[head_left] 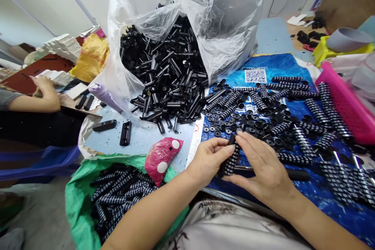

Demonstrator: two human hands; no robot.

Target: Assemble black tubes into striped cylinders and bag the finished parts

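In front of my body, my left hand is closed around a slim black plastic case, thumb on top. Set against that case is a black roller with a white checked pattern, slightly tilted. My right hand spans this roller, its fingertips at the far end and its thumb at the near end. The fingers hide part of both pieces. Just beyond my hands lie many small black round caps and more patterned rollers on a blue plastic sheet.
A clear plastic bag spills black plastic shells across the table. A green sack of patterned rollers sits at lower left, beside a pink pouch. Two black cases lie nearby. A pink basket stands right; a co-worker's arm shows left.
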